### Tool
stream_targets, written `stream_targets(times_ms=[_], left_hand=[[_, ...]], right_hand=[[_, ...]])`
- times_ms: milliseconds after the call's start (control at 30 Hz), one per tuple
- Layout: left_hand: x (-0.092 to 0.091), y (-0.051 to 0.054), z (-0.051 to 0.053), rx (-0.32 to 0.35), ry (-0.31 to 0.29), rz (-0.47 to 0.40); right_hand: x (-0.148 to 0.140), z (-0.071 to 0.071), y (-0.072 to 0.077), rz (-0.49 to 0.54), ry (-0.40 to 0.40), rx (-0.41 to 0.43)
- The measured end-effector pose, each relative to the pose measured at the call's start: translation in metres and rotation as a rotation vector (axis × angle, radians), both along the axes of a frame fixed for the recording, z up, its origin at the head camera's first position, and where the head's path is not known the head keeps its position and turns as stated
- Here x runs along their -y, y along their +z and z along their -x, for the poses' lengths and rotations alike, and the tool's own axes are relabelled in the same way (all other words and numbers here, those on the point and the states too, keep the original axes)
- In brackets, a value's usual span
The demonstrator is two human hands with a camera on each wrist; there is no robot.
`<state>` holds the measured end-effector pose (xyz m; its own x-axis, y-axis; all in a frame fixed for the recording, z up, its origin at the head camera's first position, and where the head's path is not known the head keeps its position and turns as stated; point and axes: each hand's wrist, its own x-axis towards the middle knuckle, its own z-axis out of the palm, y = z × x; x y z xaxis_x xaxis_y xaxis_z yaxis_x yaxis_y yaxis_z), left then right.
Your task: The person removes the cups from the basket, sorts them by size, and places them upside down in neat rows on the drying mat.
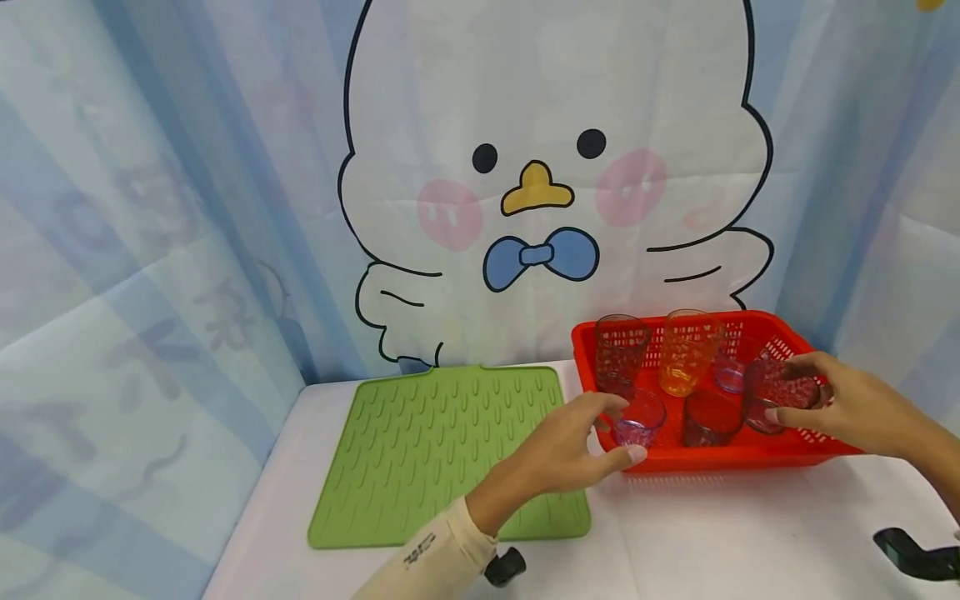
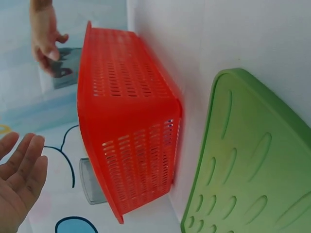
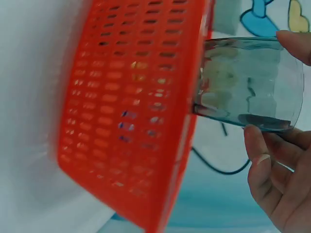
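In the head view my right hand [image 1: 855, 408] pinches a smoky grey-green glass [image 1: 765, 392] by its rim at the right side of the red basket [image 1: 720, 460]. The right wrist view shows this glass [image 3: 248, 82] between thumb and fingers, partly above the basket rim. My left hand [image 1: 562, 446] hovers at the basket's near left corner, beside a small purple-tinted glass [image 1: 639, 418]. Seen in the left wrist view, the left hand [image 2: 22, 179] has its fingers extended and holds nothing.
Inside the basket stand a tall dark glass [image 1: 622, 354], an amber glass [image 1: 688, 354], a second purple-tinted glass [image 1: 727, 372] and a short dark glass [image 1: 711, 419]. A green ridged mat [image 1: 450, 458] lies left of the basket on the white table [image 1: 712, 533]. A printed curtain [image 1: 540, 317] hangs behind.
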<state>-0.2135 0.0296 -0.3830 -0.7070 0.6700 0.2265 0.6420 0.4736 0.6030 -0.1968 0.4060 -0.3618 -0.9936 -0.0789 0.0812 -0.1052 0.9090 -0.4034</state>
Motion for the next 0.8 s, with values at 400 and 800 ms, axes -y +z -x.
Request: stream_targets(times_ms=[400, 800], left_hand=[[-0.007, 0.008, -0.004, -0.04, -0.028, -0.076], [-0.004, 0.013, -0.008, -0.065, -0.144, -0.084]], right_hand=[[0.056, -0.033, 0.03, 0.109, 0.101, -0.143], [0.112, -0.057, 0.027, 0.184, 0.309, -0.241]])
